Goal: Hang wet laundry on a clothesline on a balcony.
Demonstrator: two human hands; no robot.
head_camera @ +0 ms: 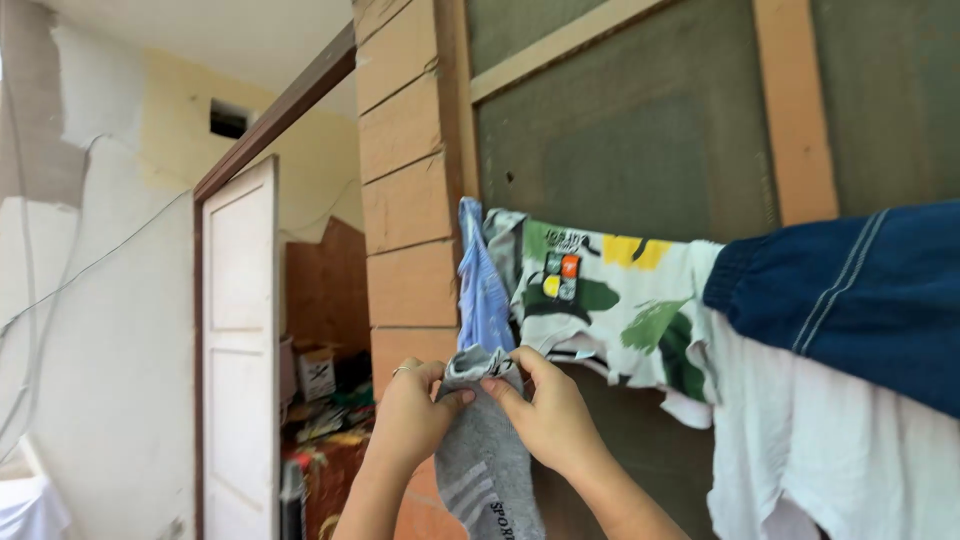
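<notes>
A grey sock (487, 460) with white stripes hangs down between my two hands. My left hand (412, 410), a ring on one finger, pinches the sock's top edge from the left. My right hand (548, 410) pinches the same edge from the right. Just above the sock hangs a light blue striped cloth (482, 290). To its right hang a white garment with green, yellow and black patches (610, 300), a plain white cloth (830, 440) and a dark blue garment (850, 290) with pale stripes. The line they hang on is hidden.
Behind the laundry is a wooden wall with a dark mesh panel (630, 130) in a wooden frame. A white door (238, 350) stands open at the left; beyond it lie a cardboard box (318, 370) and clutter. A cracked white wall (100, 330) with wires is far left.
</notes>
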